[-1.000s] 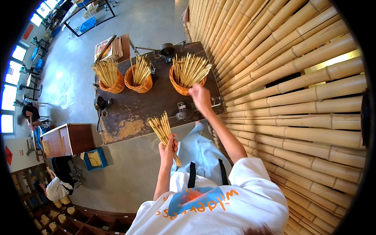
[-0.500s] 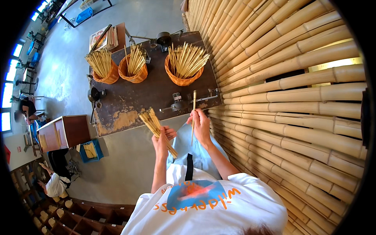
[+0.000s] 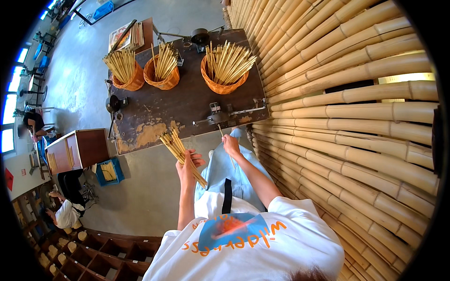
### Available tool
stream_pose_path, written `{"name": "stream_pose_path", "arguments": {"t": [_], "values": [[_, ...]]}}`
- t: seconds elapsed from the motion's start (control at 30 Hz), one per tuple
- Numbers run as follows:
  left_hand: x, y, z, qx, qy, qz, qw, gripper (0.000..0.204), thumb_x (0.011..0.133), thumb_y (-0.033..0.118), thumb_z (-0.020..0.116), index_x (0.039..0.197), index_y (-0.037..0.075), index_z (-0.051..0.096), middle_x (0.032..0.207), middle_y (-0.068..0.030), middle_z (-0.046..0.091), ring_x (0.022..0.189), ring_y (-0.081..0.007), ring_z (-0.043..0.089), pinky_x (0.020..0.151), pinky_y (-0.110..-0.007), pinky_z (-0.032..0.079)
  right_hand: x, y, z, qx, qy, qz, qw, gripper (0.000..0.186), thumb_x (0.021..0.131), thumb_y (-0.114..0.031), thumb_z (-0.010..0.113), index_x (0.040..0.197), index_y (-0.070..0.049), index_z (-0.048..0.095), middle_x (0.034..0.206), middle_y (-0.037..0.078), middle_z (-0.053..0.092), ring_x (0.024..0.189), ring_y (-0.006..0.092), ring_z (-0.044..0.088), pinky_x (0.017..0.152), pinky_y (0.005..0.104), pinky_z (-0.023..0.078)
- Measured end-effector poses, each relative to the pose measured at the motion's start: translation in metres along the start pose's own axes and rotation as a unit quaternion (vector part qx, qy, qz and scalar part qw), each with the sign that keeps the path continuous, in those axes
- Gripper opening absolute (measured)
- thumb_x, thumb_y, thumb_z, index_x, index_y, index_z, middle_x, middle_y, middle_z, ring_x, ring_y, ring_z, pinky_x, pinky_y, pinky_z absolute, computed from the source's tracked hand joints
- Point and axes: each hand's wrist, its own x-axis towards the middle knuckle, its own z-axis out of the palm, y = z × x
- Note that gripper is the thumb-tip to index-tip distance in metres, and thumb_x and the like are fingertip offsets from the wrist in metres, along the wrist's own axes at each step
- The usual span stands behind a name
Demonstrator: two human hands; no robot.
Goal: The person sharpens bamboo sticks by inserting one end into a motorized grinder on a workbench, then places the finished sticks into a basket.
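My left hand (image 3: 186, 165) grips a bundle of thin bamboo sticks (image 3: 173, 146), its fingers partly wrapped round the middle, with the far ends fanned out. Pinched in my right hand (image 3: 230, 144) is a single bamboo stick (image 3: 220, 131), tilted, with its far tip by the table's near edge. Just beyond that tip, a small metal fixture with a dark round part (image 3: 218, 117) is mounted on the dark worn table (image 3: 180, 105). Both hands are above my lap, in front of the light blue trousers (image 3: 214, 164).
Three wicker baskets full of bamboo sticks stand on the table: a left one (image 3: 133, 84), a middle one (image 3: 164, 83) and a right one (image 3: 225, 86). A bamboo-pole wall (image 3: 347, 112) rises at right. A blue crate (image 3: 117, 174) sits on the floor; two people are at far left.
My right hand has shifted slightly left, and its stick now leans, with the tip lower and by the metal fixture. My left hand keeps the bundle, a little farther left.
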Motion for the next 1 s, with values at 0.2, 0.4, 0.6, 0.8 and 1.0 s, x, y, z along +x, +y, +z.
{"name": "stream_pose_path", "arguments": {"t": [0.2,0.4,0.6,0.8,1.0], "values": [[0.0,0.006,0.001,0.006,-0.011,0.001,1.0,0.035,0.103,0.029,0.047,0.106,-0.005,0.056,0.081,-0.0136,0.065,0.063,-0.0206,0.065,0.06,-0.031,0.055,-0.001,0.0,0.011,-0.014,0.114,-0.011,0.993,0.027,0.099,-0.024,0.047,0.084,-0.005,0.058,0.061,0.013,0.062,0.057,0.0308,0.063,0.057,0.0441,0.048],[0.001,0.002,-0.008,0.019,0.014,-0.012,1.0,0.036,0.103,0.029,0.047,0.107,-0.005,0.056,0.08,-0.0131,0.065,0.063,-0.0205,0.065,0.06,-0.03,0.055,0.005,-0.022,-0.008,0.046,-0.014,0.072,0.996,0.028,0.1,-0.025,0.045,0.091,-0.003,0.059,0.085,0.02,0.067,0.083,0.0425,0.063,0.073,0.0524,0.048],[0.006,-0.002,-0.006,0.003,0.007,-0.01,1.0,0.036,0.103,0.029,0.048,0.107,-0.006,0.056,0.08,-0.0137,0.065,0.062,-0.0209,0.065,0.059,-0.032,0.056,0.014,-0.009,0.0,0.035,0.019,0.034,0.999,0.026,0.098,-0.021,0.046,0.088,-0.003,0.061,0.086,0.019,0.067,0.083,0.042,0.063,0.074,0.0516,0.048],[0.011,0.002,-0.002,-0.003,0.011,-0.015,1.0,0.036,0.103,0.029,0.048,0.107,-0.006,0.056,0.08,-0.0137,0.065,0.062,-0.0208,0.065,0.059,-0.032,0.056,0.018,-0.003,0.012,0.11,0.004,0.062,0.992,0.024,0.097,-0.018,0.047,0.084,-0.003,0.061,0.083,0.021,0.066,0.082,0.0415,0.063,0.071,0.0499,0.048],[0.018,0.001,0.005,0.016,0.022,-0.022,0.999,0.037,0.103,0.032,0.046,0.107,-0.003,0.055,0.081,-0.0113,0.064,0.063,-0.0199,0.065,0.06,-0.031,0.055,0.015,0.0,0.015,0.118,-0.004,0.07,0.991,0.024,0.097,-0.018,0.047,0.084,-0.003,0.061,0.082,0.02,0.066,0.08,0.0423,0.062,0.07,0.0495,0.048]]}}
